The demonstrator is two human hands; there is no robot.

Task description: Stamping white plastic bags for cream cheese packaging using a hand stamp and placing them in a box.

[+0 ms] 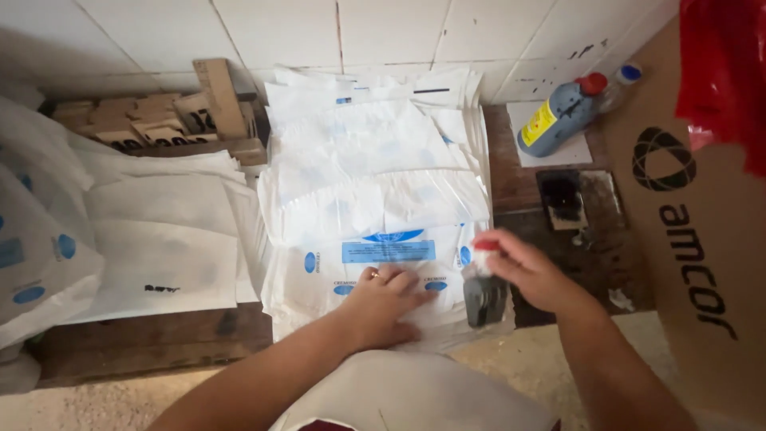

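My left hand (381,303), with a ring on one finger, lies flat on the near end of a stack of white plastic bags (367,183) that carry blue print. My right hand (531,271) grips a black ink stamp with a red top (483,291) and holds it against the right near corner of the top bag. The stack lies on a dark wooden table (519,179) against a white tiled wall.
A second pile of white bags (159,231) lies to the left, with wooden stamp blocks (159,120) behind it. A grey ink bottle with a red cap (558,116) and a black ink pad (562,198) sit at the right. A brown cardboard box (694,231) stands at the far right.
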